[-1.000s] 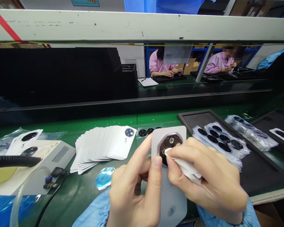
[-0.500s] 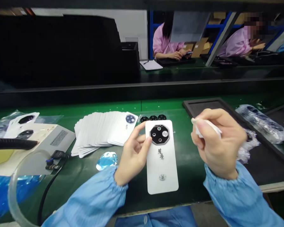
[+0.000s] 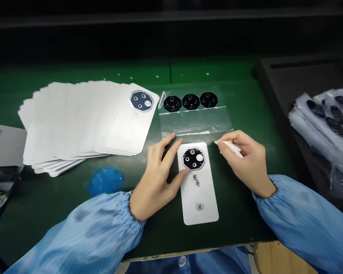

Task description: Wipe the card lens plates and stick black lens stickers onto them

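Observation:
A white phone back cover [image 3: 200, 196] with a black octagonal camera plate [image 3: 193, 158] lies on the bench in front of me, dark characters and a small round emblem below the plate. At its left edge is my left hand [image 3: 158, 182], fingers spread, the thumb touching the cover just under the camera plate. My right hand [image 3: 246, 161] is to the right of the cover, apart from it, pinching a folded white wiping cloth [image 3: 233, 147] whose tip sticks out past the fingers.
A fanned stack of white phone covers [image 3: 74, 121] lies at the left. Behind my cover is a clear plastic strip [image 3: 194, 121] with black camera plates [image 3: 191, 102]. A blue film piece [image 3: 106, 180] is near my left sleeve. Bagged parts [image 3: 328, 118] rest on a dark tray [image 3: 277, 99] at right.
My view has tipped down to the bench. The cover went from raised in my left hand to lying flat, and the left fingers spread. My right hand with the cloth came lower.

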A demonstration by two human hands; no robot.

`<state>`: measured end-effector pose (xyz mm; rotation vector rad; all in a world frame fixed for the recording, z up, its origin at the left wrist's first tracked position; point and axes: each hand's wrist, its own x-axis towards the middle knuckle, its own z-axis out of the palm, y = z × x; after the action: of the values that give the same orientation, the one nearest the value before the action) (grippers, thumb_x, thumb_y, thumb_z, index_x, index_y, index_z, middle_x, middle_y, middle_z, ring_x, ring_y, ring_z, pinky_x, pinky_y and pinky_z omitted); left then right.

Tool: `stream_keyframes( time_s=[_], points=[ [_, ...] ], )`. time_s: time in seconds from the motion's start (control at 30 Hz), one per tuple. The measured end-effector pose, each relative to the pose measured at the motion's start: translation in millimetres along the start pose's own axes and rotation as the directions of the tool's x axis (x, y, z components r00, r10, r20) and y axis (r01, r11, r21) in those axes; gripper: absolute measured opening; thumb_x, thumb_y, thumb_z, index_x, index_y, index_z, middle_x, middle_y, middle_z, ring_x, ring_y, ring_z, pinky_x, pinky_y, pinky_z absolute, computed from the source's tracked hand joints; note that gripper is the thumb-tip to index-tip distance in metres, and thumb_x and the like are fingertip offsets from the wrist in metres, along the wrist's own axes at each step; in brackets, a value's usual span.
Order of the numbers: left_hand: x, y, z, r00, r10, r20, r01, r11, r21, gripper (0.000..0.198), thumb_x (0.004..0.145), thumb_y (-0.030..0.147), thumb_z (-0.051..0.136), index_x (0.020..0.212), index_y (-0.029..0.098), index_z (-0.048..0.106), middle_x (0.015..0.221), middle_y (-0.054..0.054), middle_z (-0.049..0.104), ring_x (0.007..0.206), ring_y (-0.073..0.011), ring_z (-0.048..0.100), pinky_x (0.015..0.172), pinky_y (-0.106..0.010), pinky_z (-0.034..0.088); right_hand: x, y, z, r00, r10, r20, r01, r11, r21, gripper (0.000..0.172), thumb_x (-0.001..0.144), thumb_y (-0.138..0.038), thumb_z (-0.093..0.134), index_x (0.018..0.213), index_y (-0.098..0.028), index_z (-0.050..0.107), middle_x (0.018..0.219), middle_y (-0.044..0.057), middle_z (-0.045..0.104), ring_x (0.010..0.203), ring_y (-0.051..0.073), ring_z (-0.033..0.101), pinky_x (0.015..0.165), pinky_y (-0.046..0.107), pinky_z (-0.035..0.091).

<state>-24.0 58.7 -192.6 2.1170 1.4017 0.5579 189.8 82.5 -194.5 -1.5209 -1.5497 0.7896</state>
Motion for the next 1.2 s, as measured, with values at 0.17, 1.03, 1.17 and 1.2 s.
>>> stream_keyframes(
  time_s=[0.17, 1.03, 1.17, 1.2],
  points=[
    [-4, -2, -2.0, 0.994, 0.03, 0.104, -0.037, 0.997, 0.066, 0.071, 0.085, 0.04, 0.061, 0.143, 0.019, 0.026, 0.145, -0.011, 0.036, 0.132, -0.0244, 0.033, 0.109, -0.04, 0.031, -6, 1, -1, 0.997, -0.058, 0.044, 0.062, 0.993, -0.098, 0.006, 0.08, -0.015, 0.063, 0.081, -0.021, 0.062, 0.067, -0.004, 0.059, 0.049, 0.007, 0.044, 0.043, 0.022, 0.034],
    [-1, -2, -2.7, 0.985, 0.009, 0.17, -0.028, 0.993, 0.111, 0.068, 0.087, 0.04, 0.058, 0.143, 0.017, 0.028, 0.136, -0.008, 0.048, 0.129, -0.0228, 0.036, 0.107, -0.037, 0.03, -19, -6, 13, 0.728, -0.403, 0.555, 0.651, 0.66, -0.375, 0.011, 0.084, -0.01, 0.052, 0.09, -0.013, 0.06, 0.075, -0.002, 0.059, 0.054, 0.006, 0.048, 0.045, 0.025, 0.029],
    [-2, -3, -1.6, 0.986, 0.005, 0.169, -0.028, 0.991, 0.134, 0.07, 0.086, 0.039, 0.059, 0.144, 0.018, 0.026, 0.133, -0.008, 0.05, 0.128, -0.0214, 0.037, 0.106, -0.036, 0.03, -25, -6, 20, 0.771, -0.42, 0.479, 0.625, 0.643, -0.442, 0.011, 0.083, -0.009, 0.051, 0.085, -0.012, 0.061, 0.075, -0.002, 0.06, 0.053, 0.006, 0.047, 0.043, 0.025, 0.028],
    [-3, -3, -1.4, 0.986, 0.008, 0.165, -0.03, 0.991, 0.133, 0.071, 0.085, 0.039, 0.06, 0.144, 0.017, 0.026, 0.132, -0.008, 0.05, 0.127, -0.0215, 0.038, 0.106, -0.036, 0.031, -26, -5, 21, 0.778, -0.428, 0.459, 0.62, 0.64, -0.454, 0.011, 0.083, -0.009, 0.05, 0.083, -0.012, 0.06, 0.075, -0.002, 0.06, 0.052, 0.006, 0.046, 0.042, 0.026, 0.028]
  ],
)
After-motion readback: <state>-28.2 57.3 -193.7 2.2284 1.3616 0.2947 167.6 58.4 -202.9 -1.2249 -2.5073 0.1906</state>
